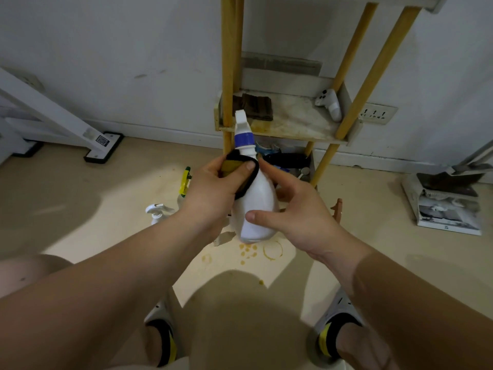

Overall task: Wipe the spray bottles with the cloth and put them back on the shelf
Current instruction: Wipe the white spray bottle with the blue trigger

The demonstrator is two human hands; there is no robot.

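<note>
On the floor (pixel 80 209) at the left, a small white sprayer (pixel 157 210) and a yellow-green bottle (pixel 184 182) stand, not yet shelved. The cloth (pixel 241 170) is gripped by the left hand (pixel 213 190), thumb on top, and is pressed against the shoulder of the white spray bottle (pixel 257 206), which is held in the air in front of the shelf (pixel 293 124). The bottle's lower body is clasped by the right hand (pixel 304 220), thumb across the front. For a thorough wipe, the cloth should be drawn from neck to base while the bottle is turned by the right hand; the trigger should be left unsqueezed. A game controller (pixel 329 104) lies on the shelf board at the right.
</note>
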